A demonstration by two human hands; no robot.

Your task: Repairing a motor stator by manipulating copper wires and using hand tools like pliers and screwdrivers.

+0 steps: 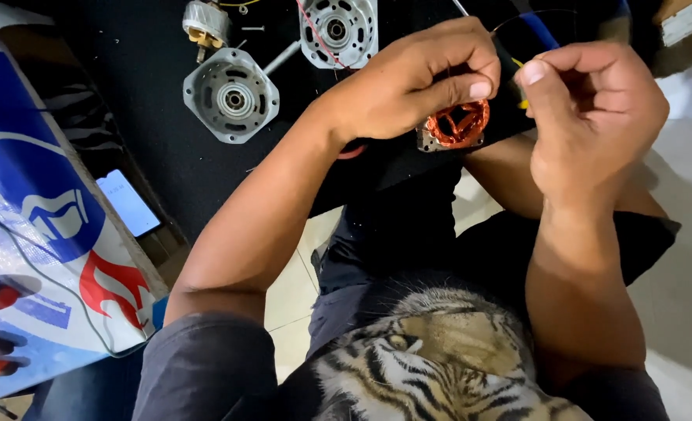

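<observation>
Both forearms come up from the lap and meet over the near edge of the black mat (151, 70). Left hand (408, 82) is curled, knuckles up, thumb pressed flat against forefinger in a tight pinch; whatever it pinches is too thin to make out, prob. a fine wire. Right hand (588, 117) is raised beside it, thumb up, fingers folded in on a thin wire or tool w/ a blue sleeve (539, 30) and a bit of yellow showing; can't tell exactly what. The thumbs sit just apart.

Stator w/ copper winding (459, 125) lies on the mat right under the left hand, partly hidden by the fingers, close to the mat's near edge.

Count: 1 copper-wound stator, 2 grey metal motor end housings – one (231, 95) w/ a shaft sticking out at centre-left, one (338, 30) at the top w/ a red lead across it – and 1 small wound part w/ a tan connector (204, 25) at top left. 1 phone (127, 203), screen lit, left of the mat. 1 blue-white-red printed sheet (42, 234) along the left edge.

Room: open mat between the housings and the phone side. Mat edge ends just below the stator; pale tiled floor (685, 257) beyond, at right.
</observation>
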